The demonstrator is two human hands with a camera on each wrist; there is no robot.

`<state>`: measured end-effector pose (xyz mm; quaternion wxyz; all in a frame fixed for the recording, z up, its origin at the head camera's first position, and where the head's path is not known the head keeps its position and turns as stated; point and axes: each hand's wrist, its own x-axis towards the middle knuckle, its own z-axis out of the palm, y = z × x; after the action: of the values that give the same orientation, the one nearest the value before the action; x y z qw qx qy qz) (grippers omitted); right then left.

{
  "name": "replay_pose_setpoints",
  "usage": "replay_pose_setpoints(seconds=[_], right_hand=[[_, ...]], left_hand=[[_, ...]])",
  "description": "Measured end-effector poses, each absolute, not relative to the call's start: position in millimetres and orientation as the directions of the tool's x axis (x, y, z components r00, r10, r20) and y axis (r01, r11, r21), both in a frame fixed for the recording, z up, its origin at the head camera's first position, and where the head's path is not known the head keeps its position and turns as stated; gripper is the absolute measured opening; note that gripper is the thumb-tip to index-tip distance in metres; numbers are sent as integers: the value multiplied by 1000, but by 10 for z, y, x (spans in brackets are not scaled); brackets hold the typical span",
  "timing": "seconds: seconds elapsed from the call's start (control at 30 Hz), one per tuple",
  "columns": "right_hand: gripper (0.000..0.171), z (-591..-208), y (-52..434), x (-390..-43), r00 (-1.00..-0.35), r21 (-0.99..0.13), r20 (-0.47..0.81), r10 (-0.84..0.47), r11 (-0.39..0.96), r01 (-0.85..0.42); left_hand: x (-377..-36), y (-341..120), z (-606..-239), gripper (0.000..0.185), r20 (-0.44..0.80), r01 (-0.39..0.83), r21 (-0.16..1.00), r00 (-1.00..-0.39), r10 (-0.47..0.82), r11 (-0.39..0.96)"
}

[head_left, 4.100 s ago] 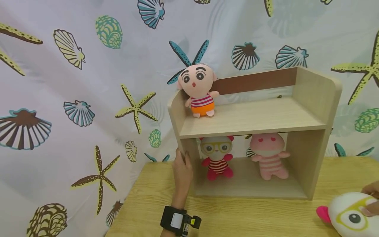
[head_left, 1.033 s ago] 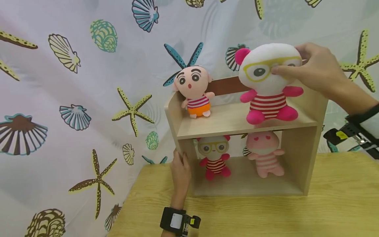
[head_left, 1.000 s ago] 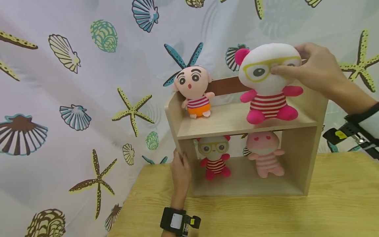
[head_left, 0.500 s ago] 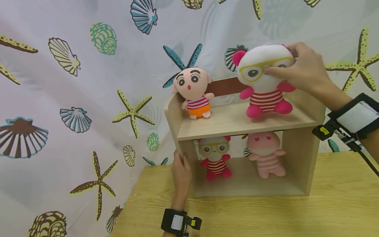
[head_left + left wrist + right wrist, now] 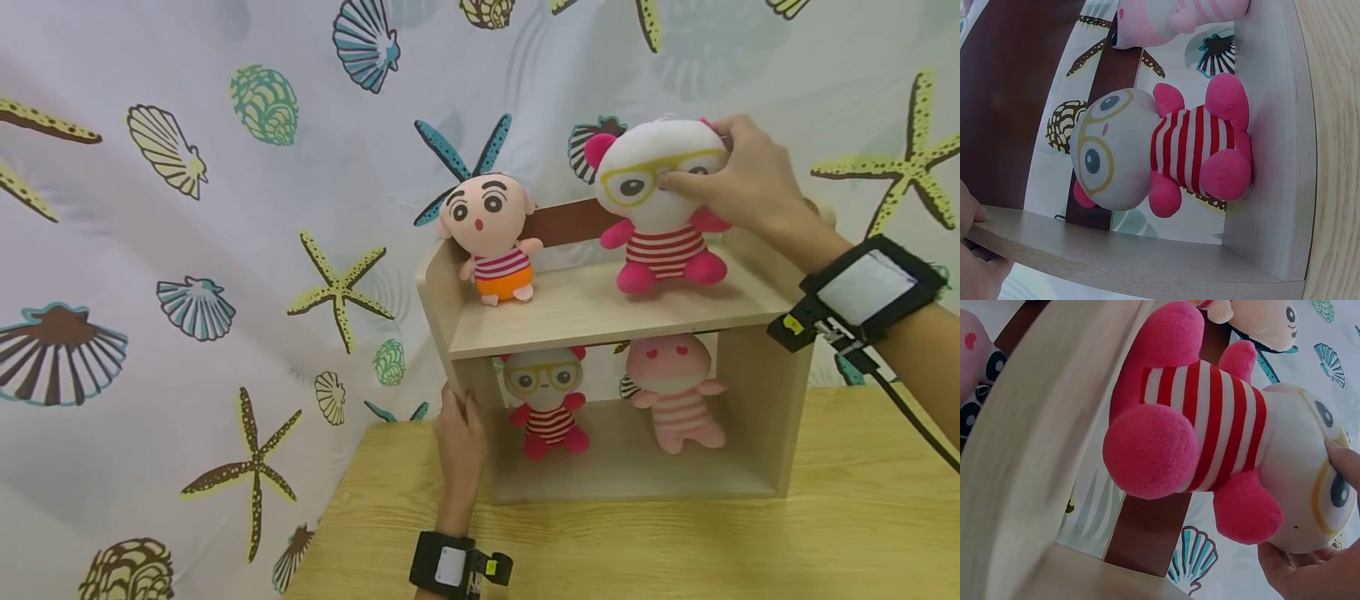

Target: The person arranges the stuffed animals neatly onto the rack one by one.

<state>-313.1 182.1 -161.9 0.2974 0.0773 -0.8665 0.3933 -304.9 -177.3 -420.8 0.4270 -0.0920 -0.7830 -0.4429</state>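
My right hand grips a panda plush toy by its head, thumb across the face and fingers behind. The toy has yellow glasses, pink limbs and a red-striped body. It is upright at the right part of the upper board; whether its feet touch the board I cannot tell. My left hand holds the left side panel of the wooden shelf, thumb and fingers on either side of its edge in the left wrist view. A boy plush doll in orange shorts sits at the upper left.
On the lower board sit a second panda plush, at the left, and a pink striped plush, at the right. The shelf stands on a wooden table. Behind it hangs a shell-patterned cloth. A cable trails from the right wrist strap.
Between the oldest frame and now, my right hand has brought the panda from the table's right up to the upper board. Lately it has moved slightly left and back. My left hand stays put.
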Motion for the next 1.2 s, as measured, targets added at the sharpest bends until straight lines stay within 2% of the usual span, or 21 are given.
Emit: replay_pose_setpoints(seconds=[0.63,1.03,1.2], right_hand=[[88,-1661,1859,-3305,-841,-652,534,88,676,-343],[94,-1679,1925,-3402,-862,-670,498,100,675,-309],[96,-1695,1919,-3418,-880,-695,466,98,656,-294]], left_hand=[[-3038,-1753,-4223,34,732,512,631,-642,-229,583],[-3048,-1776,-4207,35,758,537,604,-615,-217,589],[-3060,-1787,-4218,35,751,528,611,-623,-219,590]])
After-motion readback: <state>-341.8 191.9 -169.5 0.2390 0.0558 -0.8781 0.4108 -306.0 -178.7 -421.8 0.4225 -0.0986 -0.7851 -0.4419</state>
